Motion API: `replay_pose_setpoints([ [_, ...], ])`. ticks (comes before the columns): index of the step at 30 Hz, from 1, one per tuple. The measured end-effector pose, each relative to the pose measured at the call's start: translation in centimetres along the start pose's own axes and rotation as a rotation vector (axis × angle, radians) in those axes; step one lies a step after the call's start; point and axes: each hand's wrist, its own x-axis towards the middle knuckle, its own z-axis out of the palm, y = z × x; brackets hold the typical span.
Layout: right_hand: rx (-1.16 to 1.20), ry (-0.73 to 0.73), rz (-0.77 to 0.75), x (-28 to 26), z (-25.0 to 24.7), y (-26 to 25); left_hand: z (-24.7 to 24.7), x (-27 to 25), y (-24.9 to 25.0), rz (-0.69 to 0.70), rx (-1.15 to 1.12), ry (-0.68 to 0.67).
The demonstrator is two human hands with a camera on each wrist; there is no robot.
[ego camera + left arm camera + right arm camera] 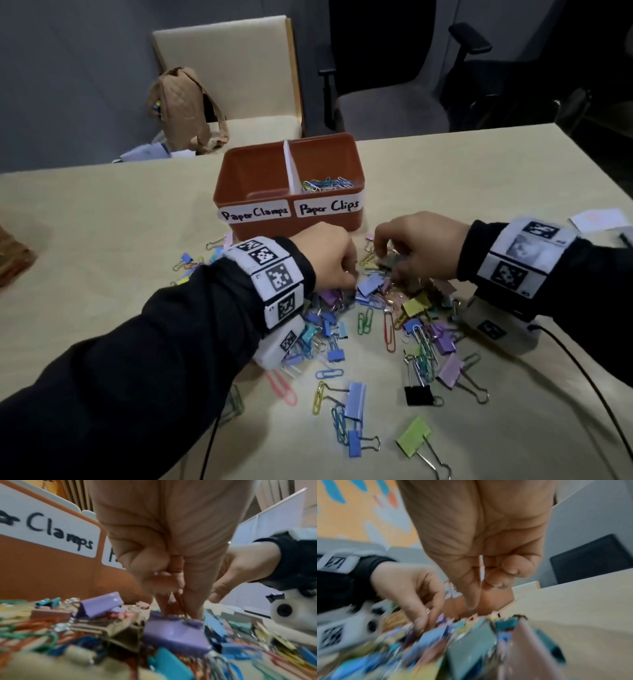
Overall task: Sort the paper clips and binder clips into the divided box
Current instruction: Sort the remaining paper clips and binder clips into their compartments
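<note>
An orange-brown divided box [239, 164] stands mid-table, labelled "Paper Clamps" on the left and "Paper Clips" on the right. Coloured paper clips [325, 185] lie in its right compartment; what shows of the left one looks bare. In front spreads a mixed pile of clips [421, 308]. My left hand [347, 274] reaches into the pile; in the left wrist view its fingertips [192, 611] pinch the wire handle of a purple binder clip [175, 632]. My right hand [390, 260] hovers over the pile's far side with curled fingers [505, 572]; that view is blurred and any hold is hidden.
A beige chair with a tan backpack [185, 109] and a dark office chair [394, 102] stand behind the table. Papers [599, 219] lie at the right edge, a brown object [13, 260] at the left. A black cable [582, 370] trails from my right wrist.
</note>
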Motion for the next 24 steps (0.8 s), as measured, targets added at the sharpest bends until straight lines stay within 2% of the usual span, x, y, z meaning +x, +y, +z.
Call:
replay_pose_setpoints([
  [4, 0.217, 0.228, 0.177, 1.0, -1.3, 2.5, -0.9, 0.1, -1.9, -0.082, -0.102, 0.055],
  [9, 0.14, 0.034, 0.229, 2.0, -0.5, 3.3, -1.2, -0.3, -2.9, -0.163, -0.199, 0.113],
  [14, 0.172, -0.03, 0.272, 0.9, -0.3, 2.7, -1.7, -2.9, -4.1, -0.308, -0.463, 0.138],
  [17, 0.266, -0.018, 0.3, -0.6, -0.6, 1.8, -0.9, -4.6, -5.5, -0.414, -0.614, 0.21],
  [19, 0.32, 0.04, 0.305, -2.1, -0.7, 0.6, -0.3, -5.8, -6.2, -0.465, -0.675, 0.244],
  [22, 0.403, 0.118, 0.271, -4.4, -0.5, -2.0, -0.3, -8.1, -6.4, -0.486, -0.71, 0.249],
  [24, 0.429, 0.116, 0.243, -5.5, 0.2, -3.9, -0.6, -10.0, -6.3, -0.502, -0.736, 0.278],
])
